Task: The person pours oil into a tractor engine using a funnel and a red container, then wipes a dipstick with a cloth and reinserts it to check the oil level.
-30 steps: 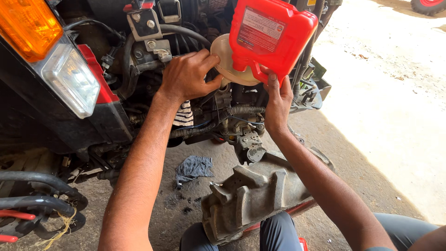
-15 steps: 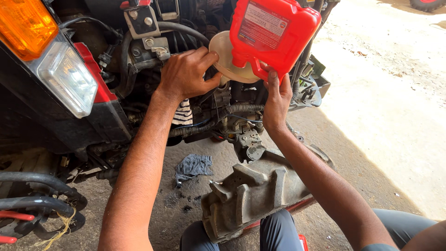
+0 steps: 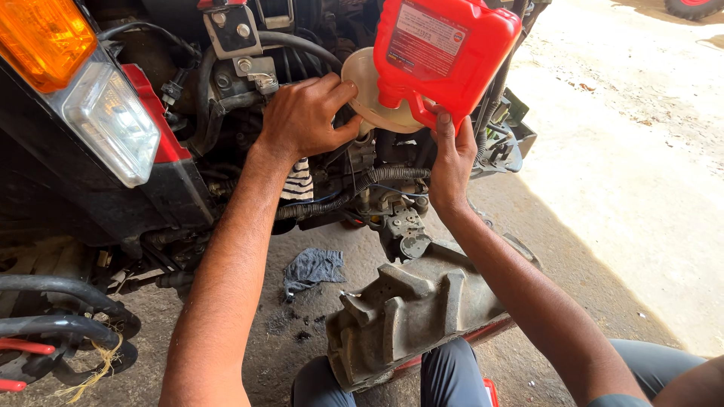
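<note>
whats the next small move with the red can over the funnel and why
Probably keep the funnel steady with the left hand and ease the red can a little steeper with the right hand. The can's neck already points down into the funnel; whether liquid flows cannot be seen.

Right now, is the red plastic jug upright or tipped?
Tipped: the red plastic jug is tilted, its neck down in the cream funnel.
</note>
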